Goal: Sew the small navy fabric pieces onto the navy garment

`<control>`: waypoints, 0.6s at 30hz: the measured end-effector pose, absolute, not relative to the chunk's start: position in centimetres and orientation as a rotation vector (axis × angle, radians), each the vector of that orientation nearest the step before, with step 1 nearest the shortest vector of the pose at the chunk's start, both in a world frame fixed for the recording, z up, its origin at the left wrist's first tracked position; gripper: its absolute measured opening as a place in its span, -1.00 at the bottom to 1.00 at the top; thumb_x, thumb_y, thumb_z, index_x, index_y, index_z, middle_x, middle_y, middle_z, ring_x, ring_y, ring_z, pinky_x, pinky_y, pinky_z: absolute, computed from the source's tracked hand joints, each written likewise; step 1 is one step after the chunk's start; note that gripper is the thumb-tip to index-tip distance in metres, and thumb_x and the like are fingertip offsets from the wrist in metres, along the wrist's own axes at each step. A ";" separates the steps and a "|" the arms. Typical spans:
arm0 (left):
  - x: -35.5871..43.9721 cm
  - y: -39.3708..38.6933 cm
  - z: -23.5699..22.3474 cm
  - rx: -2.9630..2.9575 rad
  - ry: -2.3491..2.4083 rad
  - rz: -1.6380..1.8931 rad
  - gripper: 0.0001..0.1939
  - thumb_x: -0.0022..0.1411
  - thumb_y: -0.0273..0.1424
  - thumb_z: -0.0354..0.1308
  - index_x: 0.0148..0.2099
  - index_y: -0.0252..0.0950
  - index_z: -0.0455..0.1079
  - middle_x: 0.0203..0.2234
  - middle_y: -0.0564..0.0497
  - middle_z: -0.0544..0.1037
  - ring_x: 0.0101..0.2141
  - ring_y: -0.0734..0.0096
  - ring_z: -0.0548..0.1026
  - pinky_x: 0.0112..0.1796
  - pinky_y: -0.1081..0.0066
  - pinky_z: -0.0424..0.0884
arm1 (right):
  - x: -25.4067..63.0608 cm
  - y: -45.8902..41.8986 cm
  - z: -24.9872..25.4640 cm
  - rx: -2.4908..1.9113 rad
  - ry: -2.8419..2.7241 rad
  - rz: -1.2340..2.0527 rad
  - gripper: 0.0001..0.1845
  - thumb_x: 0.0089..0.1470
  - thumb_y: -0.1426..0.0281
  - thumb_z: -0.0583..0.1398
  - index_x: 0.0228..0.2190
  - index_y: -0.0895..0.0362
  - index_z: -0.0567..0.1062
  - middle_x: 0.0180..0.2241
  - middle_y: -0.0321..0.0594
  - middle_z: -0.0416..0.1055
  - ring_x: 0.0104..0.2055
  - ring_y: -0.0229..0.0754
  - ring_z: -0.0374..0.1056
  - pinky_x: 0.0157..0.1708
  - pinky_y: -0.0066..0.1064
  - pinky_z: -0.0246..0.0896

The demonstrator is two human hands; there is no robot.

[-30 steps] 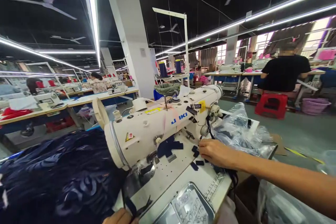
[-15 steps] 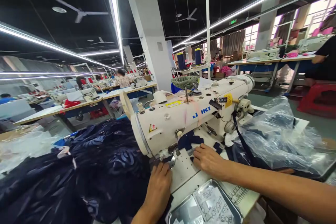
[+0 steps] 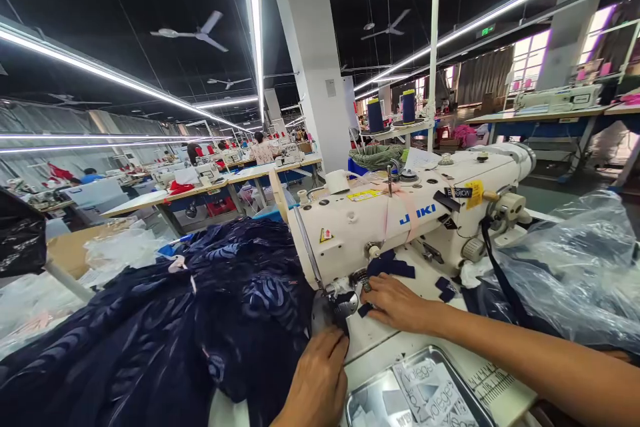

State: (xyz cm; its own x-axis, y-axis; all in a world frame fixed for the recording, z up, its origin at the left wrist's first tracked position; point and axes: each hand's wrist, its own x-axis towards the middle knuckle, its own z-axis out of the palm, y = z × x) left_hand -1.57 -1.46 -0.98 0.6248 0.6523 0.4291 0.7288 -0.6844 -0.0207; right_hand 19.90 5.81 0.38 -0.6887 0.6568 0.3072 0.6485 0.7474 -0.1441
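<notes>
In the head view, my left hand [image 3: 320, 368] grips navy fabric just in front of the needle area of a white sewing machine [image 3: 370, 230]. Its fingers are bent and close together on the cloth. My right hand [image 3: 397, 301] rests on the machine bed, right of the presser foot [image 3: 346, 303]. Those fingers reach left, with the thumb apart below them, beside a small dark fabric piece [image 3: 365, 310]. More navy scraps [image 3: 400, 268] lie behind the right hand. A large heap of patterned navy fabric [image 3: 165, 327] spreads left of the machine.
A metal tray [image 3: 357, 407] of printed labels [image 3: 433, 390] sits in front of the bed. Clear plastic bags [image 3: 575, 260] lie at right, with more plastic [image 3: 123, 247] at left. Thread cones [image 3: 375, 115] stand behind the machine. A person [image 3: 263, 148] is at a far workstation.
The view has swung left, so the machine appears farther right. My right hand has moved left toward the presser foot. My left hand has drawn slightly back from the needle area.
</notes>
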 end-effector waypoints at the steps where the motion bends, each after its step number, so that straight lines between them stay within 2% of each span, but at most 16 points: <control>1: -1.5 -1.5 -1.0 -2.658 -1.151 -0.585 -0.52 -0.04 -0.64 -0.12 -0.04 -0.37 0.31 -0.16 -0.15 0.46 -0.11 0.21 0.39 -0.11 0.22 0.39 | 19.7 5.8 0.1 -0.984 -2.623 0.024 -0.89 0.01 0.50 0.14 -0.34 0.18 0.41 -0.32 -0.15 0.37 -0.22 -0.12 0.28 -0.22 -0.31 0.12; 5: -1.4 -1.8 -1.0 -2.678 -1.166 -0.592 -0.49 -0.09 -0.67 -0.11 -0.05 -0.35 0.33 -0.16 -0.13 0.46 -0.13 0.21 0.39 -0.11 0.22 0.39 | 18.2 5.8 -0.5 -0.987 -2.616 0.043 -0.90 0.02 0.54 0.12 -0.35 0.19 0.41 -0.33 -0.16 0.38 -0.28 -0.16 0.29 -0.30 -0.39 0.15; 12: -1.3 -2.3 -1.2 -2.648 -1.142 -0.524 -0.55 -0.04 -0.69 -0.10 -0.08 -0.36 0.33 -0.14 -0.16 0.46 -0.14 0.21 0.40 -0.14 0.25 0.40 | 15.3 5.4 0.6 -0.928 -2.756 -0.043 -0.82 0.04 0.59 0.02 -0.38 0.21 0.40 -0.32 -0.12 0.38 -0.30 -0.16 0.30 -0.38 -0.42 0.14; 14: -1.2 -2.2 -1.2 -2.643 -1.160 -0.475 -0.56 -0.04 -0.68 -0.10 -0.10 -0.35 0.34 -0.11 -0.17 0.44 -0.15 0.20 0.40 -0.14 0.22 0.38 | 15.0 5.7 0.6 -0.932 -2.760 0.050 -0.82 0.04 0.59 0.01 -0.39 0.20 0.40 -0.37 -0.16 0.38 -0.37 -0.20 0.29 -0.43 -0.45 0.11; 18: -0.9 -2.1 -1.2 -2.642 -1.245 -0.386 -0.59 -0.10 -0.68 -0.08 -0.16 -0.36 0.34 -0.04 -0.18 0.38 -0.11 0.16 0.36 -0.12 0.18 0.35 | 15.1 6.8 0.4 -1.041 -2.664 0.486 -0.86 0.01 0.55 0.05 -0.44 0.15 0.39 -0.52 -0.33 0.33 -0.48 -0.30 0.23 -0.51 -0.53 0.03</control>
